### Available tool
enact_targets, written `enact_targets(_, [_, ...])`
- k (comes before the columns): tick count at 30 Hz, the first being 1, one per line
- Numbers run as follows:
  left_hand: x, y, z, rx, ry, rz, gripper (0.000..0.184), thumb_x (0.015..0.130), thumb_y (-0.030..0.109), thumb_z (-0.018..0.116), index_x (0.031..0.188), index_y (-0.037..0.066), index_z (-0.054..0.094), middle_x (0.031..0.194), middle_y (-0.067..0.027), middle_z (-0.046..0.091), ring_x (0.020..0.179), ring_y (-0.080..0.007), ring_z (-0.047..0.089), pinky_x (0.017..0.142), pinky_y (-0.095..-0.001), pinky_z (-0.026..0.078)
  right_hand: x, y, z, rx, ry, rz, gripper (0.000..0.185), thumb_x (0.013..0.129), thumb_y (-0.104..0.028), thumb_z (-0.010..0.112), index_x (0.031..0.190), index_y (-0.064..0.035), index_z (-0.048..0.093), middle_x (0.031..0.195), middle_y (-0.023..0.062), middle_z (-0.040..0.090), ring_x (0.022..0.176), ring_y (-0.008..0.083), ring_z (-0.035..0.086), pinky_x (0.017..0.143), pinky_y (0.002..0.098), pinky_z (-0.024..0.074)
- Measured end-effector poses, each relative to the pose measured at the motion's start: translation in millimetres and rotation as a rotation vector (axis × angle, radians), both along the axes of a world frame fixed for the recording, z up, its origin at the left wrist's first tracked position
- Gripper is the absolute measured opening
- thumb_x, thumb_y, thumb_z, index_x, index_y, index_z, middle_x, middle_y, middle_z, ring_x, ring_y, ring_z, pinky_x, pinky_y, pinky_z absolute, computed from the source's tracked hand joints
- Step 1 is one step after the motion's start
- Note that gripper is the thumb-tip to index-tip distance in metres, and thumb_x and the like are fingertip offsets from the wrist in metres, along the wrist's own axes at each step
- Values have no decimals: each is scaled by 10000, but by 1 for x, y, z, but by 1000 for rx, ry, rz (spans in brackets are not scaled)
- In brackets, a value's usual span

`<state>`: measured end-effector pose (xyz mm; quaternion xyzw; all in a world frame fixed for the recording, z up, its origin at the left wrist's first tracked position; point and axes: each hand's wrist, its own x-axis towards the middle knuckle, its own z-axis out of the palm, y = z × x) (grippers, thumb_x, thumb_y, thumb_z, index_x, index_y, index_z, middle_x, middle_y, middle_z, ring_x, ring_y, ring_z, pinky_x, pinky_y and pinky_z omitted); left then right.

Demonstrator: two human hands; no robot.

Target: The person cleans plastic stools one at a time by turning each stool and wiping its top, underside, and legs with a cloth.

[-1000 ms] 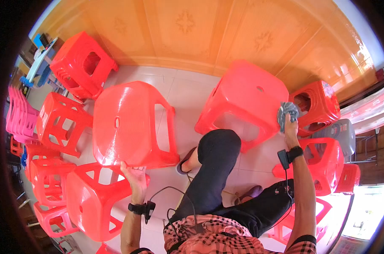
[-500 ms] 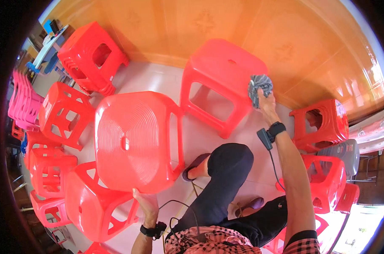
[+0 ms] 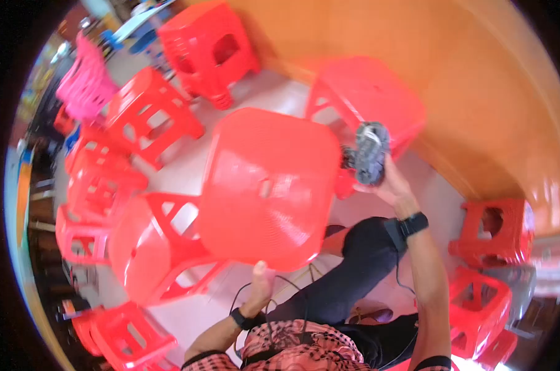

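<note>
A red plastic stool [image 3: 264,185] with a ringed seat and a small centre hole fills the middle, its seat facing me. My left hand [image 3: 259,289] grips its near edge, thumb on the rim; the other fingers are hidden beneath. Bunched in my right hand [image 3: 391,185] is a grey cloth [image 3: 371,153], held up near the stool's far right corner; I cannot tell whether it touches. Behind the cloth, a second red stool [image 3: 379,93] stands by the wall.
Stacked red stools [image 3: 209,49] stand at the upper left, beside pink chairs [image 3: 87,83]. More red stools [image 3: 141,247] crowd the left, and others [image 3: 493,232] line the right. A glossy orange wall [image 3: 465,105] rises at the back. A black cable [image 3: 237,294] loops near my left wrist.
My right hand has brought the cloth from the far stool toward the near one. The view has turned, shifting the stools rightward. My left hand keeps its grip on the near stool.
</note>
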<state>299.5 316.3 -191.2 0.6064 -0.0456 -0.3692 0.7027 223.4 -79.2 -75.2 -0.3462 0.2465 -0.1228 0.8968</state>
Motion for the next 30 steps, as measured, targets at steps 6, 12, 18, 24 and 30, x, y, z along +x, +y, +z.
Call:
enact_targets(6, [-2,-26,47,35,-26,-95,342,912,282,432,984,-10,595,875,-5,560,778,-111,482,718,-305,410,21,44,-28,181,-123,-158,555,937,-559,361,1359,-205,427,1370,7,460,1256,255,421,1018,531,337])
enact_targets(12, [-5,-42,57,-200,-137,-322,395,885,223,589,1201,-6,526,1164,-65,553,1079,-146,502,962,-342,379,35,69,-29,178,-68,-293,586,930,-586,343,1340,-182,449,1379,15,459,1267,241,421,1049,477,340])
enact_targets(18, [-17,-27,57,-66,-135,-409,418,838,104,659,1210,1,498,1182,-54,547,1116,-158,497,979,-336,387,51,101,-19,236,-22,-408,725,877,-693,311,1356,-162,430,1378,46,463,1258,268,434,1038,468,365])
enact_targets(24, [-15,1,62,82,-171,-486,322,822,136,684,1108,14,599,1078,-62,622,997,-170,568,875,-333,447,59,120,-21,248,-104,-331,765,850,-724,323,1357,-161,430,1370,31,472,1246,245,446,1038,459,363])
enact_targets(30, [-23,29,91,81,-129,-416,201,835,87,652,1025,23,639,1023,-37,627,911,-170,588,801,-326,467,81,152,45,243,-76,-315,725,877,-686,330,1320,-129,466,1291,28,529,1172,208,489,1020,415,379])
